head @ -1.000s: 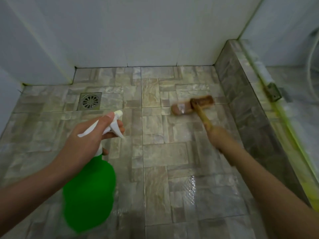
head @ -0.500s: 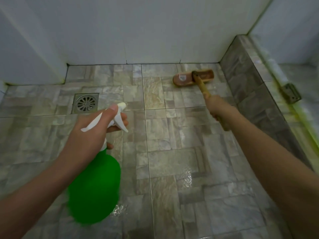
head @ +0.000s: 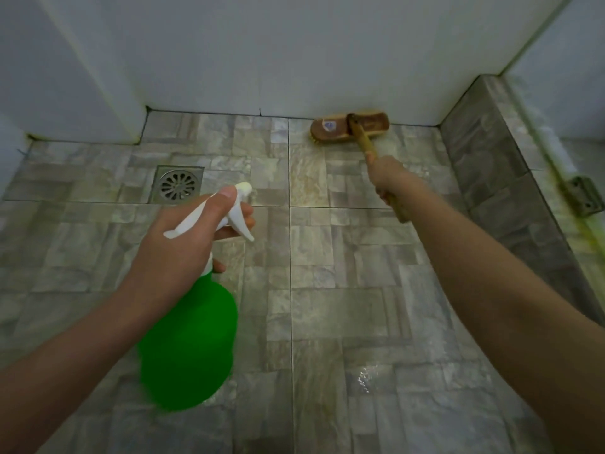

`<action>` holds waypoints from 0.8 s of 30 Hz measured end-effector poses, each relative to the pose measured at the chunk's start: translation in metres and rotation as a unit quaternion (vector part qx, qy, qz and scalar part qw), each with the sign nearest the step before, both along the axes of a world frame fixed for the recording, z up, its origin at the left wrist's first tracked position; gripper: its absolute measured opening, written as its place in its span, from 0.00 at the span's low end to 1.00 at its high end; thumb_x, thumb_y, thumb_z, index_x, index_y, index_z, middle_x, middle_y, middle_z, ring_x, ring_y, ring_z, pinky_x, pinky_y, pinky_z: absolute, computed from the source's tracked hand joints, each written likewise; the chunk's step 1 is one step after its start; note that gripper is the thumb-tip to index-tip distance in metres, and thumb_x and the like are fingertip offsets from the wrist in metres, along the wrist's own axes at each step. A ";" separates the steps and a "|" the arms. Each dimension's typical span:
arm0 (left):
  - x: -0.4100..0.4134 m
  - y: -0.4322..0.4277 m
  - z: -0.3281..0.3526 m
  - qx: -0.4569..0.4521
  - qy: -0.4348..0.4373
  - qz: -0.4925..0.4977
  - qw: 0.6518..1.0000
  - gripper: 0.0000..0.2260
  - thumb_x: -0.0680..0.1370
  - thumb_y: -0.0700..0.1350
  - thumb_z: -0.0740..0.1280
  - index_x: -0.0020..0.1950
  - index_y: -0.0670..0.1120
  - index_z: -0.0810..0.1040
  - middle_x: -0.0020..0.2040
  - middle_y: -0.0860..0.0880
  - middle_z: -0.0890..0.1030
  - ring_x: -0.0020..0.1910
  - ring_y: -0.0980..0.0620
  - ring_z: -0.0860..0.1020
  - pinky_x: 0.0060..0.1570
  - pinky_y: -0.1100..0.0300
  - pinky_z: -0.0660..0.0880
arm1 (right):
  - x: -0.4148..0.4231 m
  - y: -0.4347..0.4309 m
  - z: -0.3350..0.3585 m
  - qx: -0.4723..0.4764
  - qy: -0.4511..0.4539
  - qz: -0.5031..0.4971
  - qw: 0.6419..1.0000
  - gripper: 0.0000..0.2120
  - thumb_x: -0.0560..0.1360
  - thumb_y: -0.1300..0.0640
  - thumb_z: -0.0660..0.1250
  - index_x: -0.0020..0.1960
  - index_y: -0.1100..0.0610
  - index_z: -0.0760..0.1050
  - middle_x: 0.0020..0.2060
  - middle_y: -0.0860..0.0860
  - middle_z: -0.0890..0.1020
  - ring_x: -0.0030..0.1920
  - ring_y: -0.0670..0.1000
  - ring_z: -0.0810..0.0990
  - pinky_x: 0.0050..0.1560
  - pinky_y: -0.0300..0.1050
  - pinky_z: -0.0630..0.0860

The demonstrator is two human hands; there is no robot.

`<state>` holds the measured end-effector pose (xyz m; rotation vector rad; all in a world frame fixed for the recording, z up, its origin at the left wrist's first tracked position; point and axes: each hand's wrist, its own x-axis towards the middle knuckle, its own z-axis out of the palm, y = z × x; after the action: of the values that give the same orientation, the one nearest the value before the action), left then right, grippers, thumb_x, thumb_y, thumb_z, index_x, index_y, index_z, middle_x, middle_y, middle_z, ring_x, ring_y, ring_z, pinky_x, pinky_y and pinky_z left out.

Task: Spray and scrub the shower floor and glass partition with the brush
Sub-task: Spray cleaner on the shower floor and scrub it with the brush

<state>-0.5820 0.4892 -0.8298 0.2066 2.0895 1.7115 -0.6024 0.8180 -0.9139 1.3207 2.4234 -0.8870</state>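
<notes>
Head view: both arms extended over the shower floor (head: 330, 309), one tool in each hand.
Left hand (head: 176, 253) grips the green spray bottle (head: 190, 342), fingers (head: 245, 220) curled on the white trigger; contents not discernible. Right hand (head: 391, 181) fingers closed around the brush (head: 350, 127) handle; brush head rests on the floor against the back wall (head: 294, 60).

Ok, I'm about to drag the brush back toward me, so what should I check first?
1. Grip: the right hand grips the brush handle: ok.
2. Contact: the brush head sits bristles-down on the floor by the back wall: ok.
3. Clearance: the left hand holds the spray bottle to the side of the brush's path: ok.
4. The drain lies left of that path: ok.
5. Tiles along the path wet enough: cannot tell.
</notes>
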 end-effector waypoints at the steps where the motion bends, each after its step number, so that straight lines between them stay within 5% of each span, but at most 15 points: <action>1: 0.000 -0.002 0.000 -0.001 0.006 -0.003 1.000 0.17 0.82 0.56 0.61 0.37 0.66 0.85 0.47 0.59 0.87 0.49 0.60 0.85 0.30 0.59 0.76 | -0.004 -0.002 0.001 -0.001 -0.004 -0.002 1.000 0.28 0.81 0.39 0.47 0.50 0.62 0.72 0.34 0.57 0.74 0.30 0.55 0.72 0.27 0.44 0.68; 5: -0.004 -0.016 0.003 0.000 -0.003 0.007 1.000 0.17 0.82 0.56 0.60 0.38 0.68 0.85 0.48 0.61 0.86 0.50 0.63 0.84 0.29 0.62 0.76 | 0.069 -0.048 -0.004 -0.001 -0.046 0.035 0.998 0.27 0.80 0.38 0.47 0.40 0.58 0.70 0.38 0.59 0.78 0.32 0.57 0.75 0.29 0.45 0.71; 7: -0.007 -0.025 0.002 0.000 -0.013 0.024 1.000 0.16 0.82 0.56 0.61 0.41 0.67 0.85 0.48 0.61 0.86 0.50 0.64 0.84 0.28 0.63 0.77 | 0.093 -0.079 -0.004 -0.025 -0.057 0.034 0.997 0.28 0.80 0.37 0.47 0.43 0.60 0.71 0.36 0.59 0.78 0.31 0.58 0.76 0.27 0.46 0.73; 13: -0.006 -0.043 -0.003 0.004 -0.015 0.037 0.999 0.11 0.81 0.56 0.62 0.48 0.63 0.84 0.48 0.59 0.87 0.50 0.62 0.84 0.28 0.63 0.75 | -0.024 -0.078 0.002 -0.012 0.009 0.048 0.999 0.25 0.81 0.40 0.47 0.51 0.61 0.71 0.40 0.58 0.76 0.31 0.55 0.73 0.29 0.44 0.70; 20: -0.013 -0.075 -0.006 -0.004 -0.023 0.074 0.997 0.10 0.81 0.57 0.61 0.50 0.64 0.84 0.48 0.59 0.87 0.51 0.62 0.84 0.27 0.66 0.76 | 0.075 -0.133 0.000 -0.048 -0.060 0.078 0.994 0.26 0.80 0.38 0.47 0.43 0.58 0.70 0.37 0.57 0.77 0.31 0.56 0.76 0.26 0.45 0.72; 24: -0.014 -0.082 -0.007 -0.023 -0.020 0.086 0.996 0.11 0.82 0.56 0.62 0.46 0.61 0.84 0.44 0.60 0.87 0.47 0.61 0.85 0.26 0.66 0.75 | -0.003 -0.139 -0.002 -0.028 -0.021 0.096 0.995 0.25 0.81 0.40 0.47 0.46 0.60 0.70 0.34 0.56 0.75 0.29 0.55 0.74 0.28 0.44 0.72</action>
<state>-0.5960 0.4075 -0.8367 -0.0222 2.1699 1.7458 -0.6054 0.6792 -0.9164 1.0552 2.4245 -0.8588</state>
